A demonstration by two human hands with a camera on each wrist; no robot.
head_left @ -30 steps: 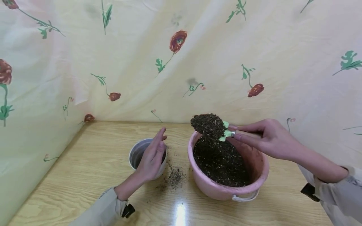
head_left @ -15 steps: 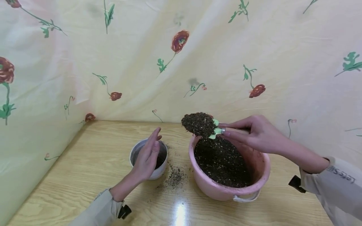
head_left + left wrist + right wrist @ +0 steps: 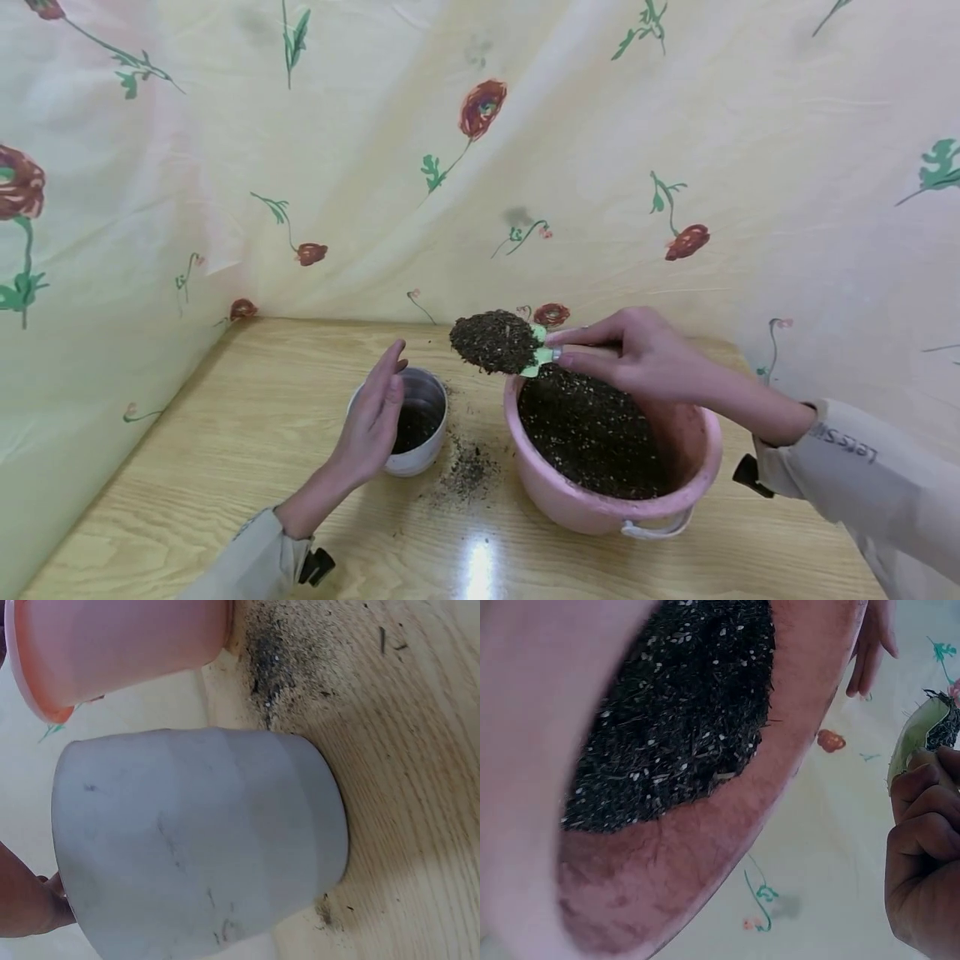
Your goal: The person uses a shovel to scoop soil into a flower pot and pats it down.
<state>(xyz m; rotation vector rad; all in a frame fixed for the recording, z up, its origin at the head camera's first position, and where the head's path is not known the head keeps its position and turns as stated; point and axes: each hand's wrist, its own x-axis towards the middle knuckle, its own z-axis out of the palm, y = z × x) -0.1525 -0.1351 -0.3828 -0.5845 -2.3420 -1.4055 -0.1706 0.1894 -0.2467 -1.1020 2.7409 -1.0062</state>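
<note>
"What's the right hand got?"
"It's gripping a trowel heaped with soil, above a bucket of soil."
"And the left hand?"
"Straight-fingered, right by a pot holding soil."

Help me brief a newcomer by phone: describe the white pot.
On the wooden table, find the pink tub. To its left, past spilled soil, stands the white pot, partly behind the left hand. Unlike the tub, it is whitish and clearly smaller.
</note>
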